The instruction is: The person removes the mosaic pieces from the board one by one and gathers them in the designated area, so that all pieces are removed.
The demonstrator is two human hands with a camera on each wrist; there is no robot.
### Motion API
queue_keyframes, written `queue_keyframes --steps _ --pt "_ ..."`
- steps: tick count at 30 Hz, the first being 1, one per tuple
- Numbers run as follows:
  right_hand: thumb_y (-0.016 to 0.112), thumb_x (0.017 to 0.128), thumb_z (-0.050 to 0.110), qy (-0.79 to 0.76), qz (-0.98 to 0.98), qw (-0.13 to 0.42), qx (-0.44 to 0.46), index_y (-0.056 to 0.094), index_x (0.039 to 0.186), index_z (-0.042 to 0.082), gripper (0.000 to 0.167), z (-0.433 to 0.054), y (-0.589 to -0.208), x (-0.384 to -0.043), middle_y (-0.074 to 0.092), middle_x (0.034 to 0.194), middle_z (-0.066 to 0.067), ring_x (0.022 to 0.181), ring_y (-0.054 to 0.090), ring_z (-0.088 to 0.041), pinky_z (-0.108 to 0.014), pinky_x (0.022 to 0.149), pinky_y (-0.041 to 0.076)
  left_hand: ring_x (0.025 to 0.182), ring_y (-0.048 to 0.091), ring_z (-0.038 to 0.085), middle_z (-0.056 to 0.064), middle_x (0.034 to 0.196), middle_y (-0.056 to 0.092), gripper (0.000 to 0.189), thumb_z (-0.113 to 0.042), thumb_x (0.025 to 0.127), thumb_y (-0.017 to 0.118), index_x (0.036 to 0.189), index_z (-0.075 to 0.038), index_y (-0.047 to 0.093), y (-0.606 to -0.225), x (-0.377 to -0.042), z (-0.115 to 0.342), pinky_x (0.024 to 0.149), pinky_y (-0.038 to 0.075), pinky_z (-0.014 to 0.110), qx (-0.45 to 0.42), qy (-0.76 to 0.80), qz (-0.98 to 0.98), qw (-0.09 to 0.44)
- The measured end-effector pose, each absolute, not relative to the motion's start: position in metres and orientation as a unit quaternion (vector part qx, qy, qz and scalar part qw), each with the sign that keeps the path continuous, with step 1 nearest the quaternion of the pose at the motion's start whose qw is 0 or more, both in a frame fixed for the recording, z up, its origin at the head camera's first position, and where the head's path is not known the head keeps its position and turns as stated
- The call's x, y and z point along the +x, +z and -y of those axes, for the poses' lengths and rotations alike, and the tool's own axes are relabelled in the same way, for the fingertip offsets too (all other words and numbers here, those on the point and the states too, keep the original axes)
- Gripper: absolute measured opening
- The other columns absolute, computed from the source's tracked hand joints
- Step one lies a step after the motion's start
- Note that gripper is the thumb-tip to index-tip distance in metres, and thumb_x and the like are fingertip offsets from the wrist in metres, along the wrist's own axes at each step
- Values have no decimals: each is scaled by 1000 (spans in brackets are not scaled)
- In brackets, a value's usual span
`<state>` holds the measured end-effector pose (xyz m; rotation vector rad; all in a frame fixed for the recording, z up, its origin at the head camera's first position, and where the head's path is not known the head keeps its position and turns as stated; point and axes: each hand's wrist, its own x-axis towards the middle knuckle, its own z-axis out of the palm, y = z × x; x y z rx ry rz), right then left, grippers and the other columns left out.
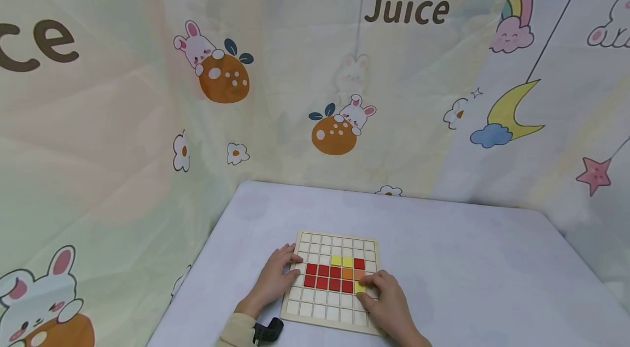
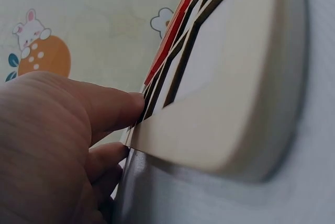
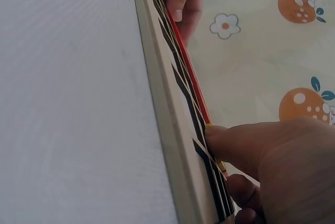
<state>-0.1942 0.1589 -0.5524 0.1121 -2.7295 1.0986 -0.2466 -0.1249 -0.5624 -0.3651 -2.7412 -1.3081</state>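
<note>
A wooden grid board [image 1: 320, 323] lies on the table, with rows of small coloured square tiles set in its cells. Red tiles [image 1: 322, 276] form two rows across its middle. Yellow tiles [image 1: 342, 260] and a red tile sit in the row above, with orange tiles [image 1: 347, 274] at the right. My left hand [image 1: 273, 277] rests on the board's left edge, thumb and fingers spread. My right hand [image 1: 389, 303] pinches a yellow tile [image 1: 360, 287] between thumb and forefinger, at the right end of the lower red row. In the right wrist view the thumb [image 3: 225, 137] touches that tile's edge.
The white-covered table [image 1: 467, 270] stretches behind and to the right of the board. A printed fabric backdrop [image 1: 295, 63] stands close along its far and left sides. A black strap device [image 1: 268, 330] sits at my left wrist, beside the board's near left corner.
</note>
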Motion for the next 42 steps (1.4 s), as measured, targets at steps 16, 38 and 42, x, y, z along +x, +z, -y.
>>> queue_keyframes --steps 16,38,42 --pt "86 71 14 376 918 114 55 67 89 25 28 -160 -551 -192 57 93 13 92 50 -9 -33 83 50 143 32 32 11 149 45 19 -10 88 68 105 -18 68 -561 -247 123 121 19 51 -118 -431 894 41" --pt "83 75 13 388 917 71 57 70 100 26 31 -162 -550 -194 60 97 16 96 51 -9 -30 87 51 143 31 32 10 150 44 20 -10 88 67 106 -18 67 -560 -247 123 121 19 51 -108 -424 899 36" --pt "82 76 14 382 919 75 64 71 101 26 30 -163 -551 -193 59 97 16 96 51 -8 -28 84 51 142 33 34 11 149 45 20 -8 87 68 104 -18 68 -560 -247 123 120 19 53 -112 -425 897 41"
